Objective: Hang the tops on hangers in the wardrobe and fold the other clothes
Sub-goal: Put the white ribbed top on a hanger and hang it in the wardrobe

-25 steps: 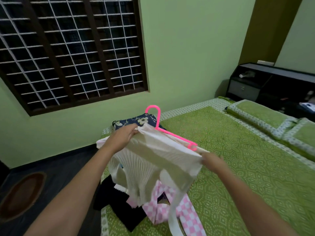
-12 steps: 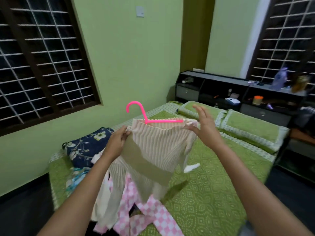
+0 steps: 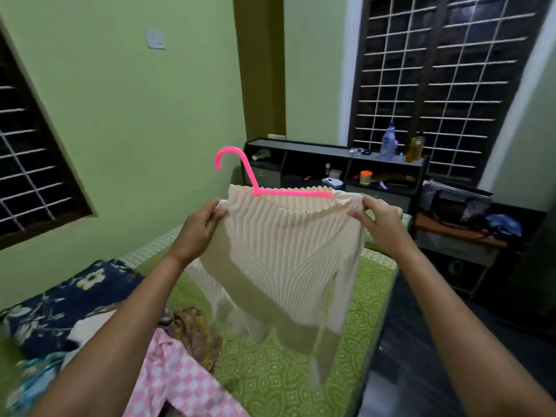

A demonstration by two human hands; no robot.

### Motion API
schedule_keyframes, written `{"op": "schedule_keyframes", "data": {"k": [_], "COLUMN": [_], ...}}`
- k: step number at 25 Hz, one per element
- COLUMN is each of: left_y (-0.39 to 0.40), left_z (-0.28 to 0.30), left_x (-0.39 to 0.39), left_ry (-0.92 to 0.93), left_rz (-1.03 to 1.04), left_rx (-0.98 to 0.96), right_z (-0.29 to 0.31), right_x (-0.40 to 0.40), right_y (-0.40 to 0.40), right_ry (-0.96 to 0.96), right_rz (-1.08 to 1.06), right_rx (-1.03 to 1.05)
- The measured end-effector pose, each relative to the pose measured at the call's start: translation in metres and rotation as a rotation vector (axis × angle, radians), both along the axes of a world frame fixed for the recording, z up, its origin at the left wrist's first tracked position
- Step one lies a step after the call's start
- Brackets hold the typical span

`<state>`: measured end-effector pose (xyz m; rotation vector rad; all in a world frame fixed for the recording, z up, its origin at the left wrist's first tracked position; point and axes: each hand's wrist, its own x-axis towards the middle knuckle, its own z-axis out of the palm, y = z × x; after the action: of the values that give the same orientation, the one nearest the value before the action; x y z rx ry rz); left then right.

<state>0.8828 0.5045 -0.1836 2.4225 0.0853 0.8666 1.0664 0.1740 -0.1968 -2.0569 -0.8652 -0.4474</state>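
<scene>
Two hands share the load here: my left hand (image 3: 200,225) pinches one shoulder of the cream ribbed top (image 3: 285,254) and my right hand (image 3: 379,219) pinches the other, each grip closed on the knit, so the garment hangs flat and open in front of me above the bed (image 3: 304,383). The pink hanger (image 3: 258,185) is already threaded through the neckline, its bar lying along the wavy collar and its hook standing up and tilted to the left. I hold at the shoulders, I judge, because that is where the fabric must seat over the hanger's ends; tugging outward there should square the top so it will not slide off. The sleeves and hem dangle free, clear of the other clothes below. Those lie heaped near my left forearm: a pink checked garment (image 3: 177,383) and a navy floral cloth (image 3: 69,296), not yet sorted. No wardrobe shows in this view, so carrying the hung top there looks like the step to come.
</scene>
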Motion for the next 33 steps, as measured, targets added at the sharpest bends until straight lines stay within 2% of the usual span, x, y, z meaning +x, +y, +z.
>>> {"op": "schedule_keyframes", "data": {"k": [2,5,7,10,13,15,18,22,25,31,33], "left_y": [-0.038,-0.092,-0.128,-0.179,-0.236,-0.269,-0.297,-0.320,-0.334,-0.364,-0.380], "left_z": [0.001,-0.003,-0.007,-0.017,-0.031,-0.027,-0.013,-0.002,-0.003,-0.004,0.001], "left_x": [0.032,0.079,0.113,0.159,0.200,0.219,0.249,0.297,0.348,0.469,0.510], "left_ry": [0.011,0.021,0.017,0.092,0.181,0.140,0.036,0.005,-0.031,-0.056,-0.030], "left_rz": [-0.053,-0.112,-0.162,-0.185,-0.288,-0.295,-0.298,-0.406,-0.465,-0.554,-0.634], "left_rx": [0.035,0.042,0.056,0.061,0.225,0.196,0.004,-0.005,0.006,0.028,0.079], "right_z": [0.004,0.000,-0.008,0.000,0.035,0.042,0.034,0.038,0.030,0.018,0.022], "right_x": [0.014,0.038,0.059,0.080,0.077,0.086,0.110,0.137,0.167,0.257,0.289], "right_y": [-0.045,-0.101,-0.138,-0.178,-0.186,-0.195,-0.246,-0.327,-0.367,-0.381,-0.365], "right_ry": [0.017,-0.153,-0.218,-0.216,-0.262,-0.205,-0.009,0.180,0.262,-0.010,-0.045], "right_rz": [-0.020,-0.088,-0.179,-0.274,-0.246,-0.239,-0.284,-0.245,-0.324,-0.604,-0.603], "right_rx": [0.085,-0.051,-0.050,0.036,0.082,-0.005,-0.290,-0.109,-0.172,-0.115,-0.136]}}
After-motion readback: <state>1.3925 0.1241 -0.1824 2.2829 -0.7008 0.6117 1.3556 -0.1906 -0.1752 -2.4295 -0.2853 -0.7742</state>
